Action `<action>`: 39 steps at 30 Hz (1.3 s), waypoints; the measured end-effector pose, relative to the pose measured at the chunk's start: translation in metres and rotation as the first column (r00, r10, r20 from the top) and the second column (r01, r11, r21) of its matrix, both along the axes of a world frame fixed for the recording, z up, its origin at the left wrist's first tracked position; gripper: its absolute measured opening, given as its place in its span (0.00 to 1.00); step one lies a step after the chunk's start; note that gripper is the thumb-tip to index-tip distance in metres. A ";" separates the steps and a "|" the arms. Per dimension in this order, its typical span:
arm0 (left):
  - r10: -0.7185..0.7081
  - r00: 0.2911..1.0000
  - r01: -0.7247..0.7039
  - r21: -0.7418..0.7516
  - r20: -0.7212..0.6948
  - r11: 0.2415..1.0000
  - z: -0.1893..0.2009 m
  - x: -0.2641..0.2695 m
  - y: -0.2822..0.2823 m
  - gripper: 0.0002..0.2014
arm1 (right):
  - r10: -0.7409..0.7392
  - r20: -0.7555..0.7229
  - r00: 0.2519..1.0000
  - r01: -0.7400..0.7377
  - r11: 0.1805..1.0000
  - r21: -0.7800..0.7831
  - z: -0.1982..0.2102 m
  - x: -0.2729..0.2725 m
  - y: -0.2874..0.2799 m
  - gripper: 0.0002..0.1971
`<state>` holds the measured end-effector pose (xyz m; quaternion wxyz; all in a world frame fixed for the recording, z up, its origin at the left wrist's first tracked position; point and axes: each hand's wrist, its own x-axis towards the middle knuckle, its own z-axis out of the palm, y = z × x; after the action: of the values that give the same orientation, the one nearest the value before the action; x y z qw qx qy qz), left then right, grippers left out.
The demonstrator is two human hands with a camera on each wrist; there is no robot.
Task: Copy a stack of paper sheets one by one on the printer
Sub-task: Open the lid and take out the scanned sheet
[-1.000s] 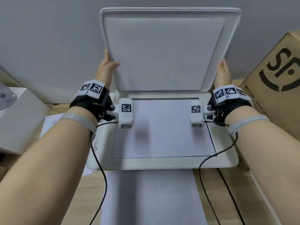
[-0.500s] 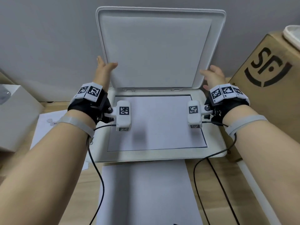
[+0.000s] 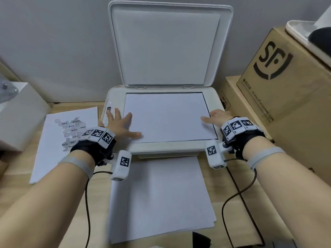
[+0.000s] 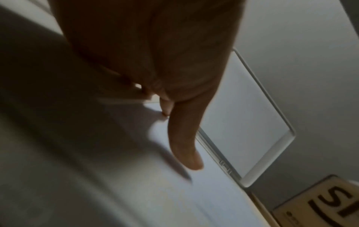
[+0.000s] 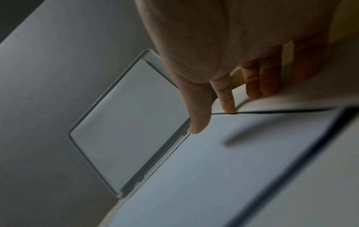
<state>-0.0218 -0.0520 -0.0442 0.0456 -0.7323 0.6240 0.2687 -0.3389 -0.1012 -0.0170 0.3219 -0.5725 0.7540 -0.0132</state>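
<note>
Printer lid point(image 3: 165, 43) raised. Sheet point(image 3: 168, 117) laid on glass, touched at left edge by spread left hand point(image 3: 119, 122); right hand point(image 3: 217, 117) relaxed, nothing gripped.

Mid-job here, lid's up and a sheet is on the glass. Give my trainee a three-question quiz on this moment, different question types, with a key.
1. True or false: the scanner lid stands open.
2. Multiple choice: where does the printed sheet with grey shapes lie? A) on the glass B) on the desk left of the printer C) on the cardboard box
3. Fill in: the left hand and right hand reach, fingers spread, to opposite side edges of the ______ on the glass.

Key
1. True.
2. B.
3. blank sheet; whether either hand grips it yet cannot be told.
</note>
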 end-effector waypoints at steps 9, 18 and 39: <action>-0.004 0.999 0.005 -0.024 0.049 1.000 -0.008 0.002 0.002 0.49 | 0.053 -0.082 0.995 -0.060 0.995 -0.083 -0.018 0.001 0.018 0.38; -0.005 0.998 0.006 -0.019 0.057 1.000 -0.003 -0.001 0.004 0.48 | 0.032 0.145 0.989 -0.009 0.988 -0.157 -0.013 0.008 0.017 0.27; 0.281 0.389 -0.660 -0.053 -0.877 0.749 0.000 0.002 0.067 0.30 | -0.007 0.775 0.632 0.368 0.883 -0.292 -0.018 0.003 0.103 0.09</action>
<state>-0.0202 0.0155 -0.0437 -0.4822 -0.6567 0.3671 0.4488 -0.3360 0.0015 -0.0347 0.4700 -0.4856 0.5856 -0.4476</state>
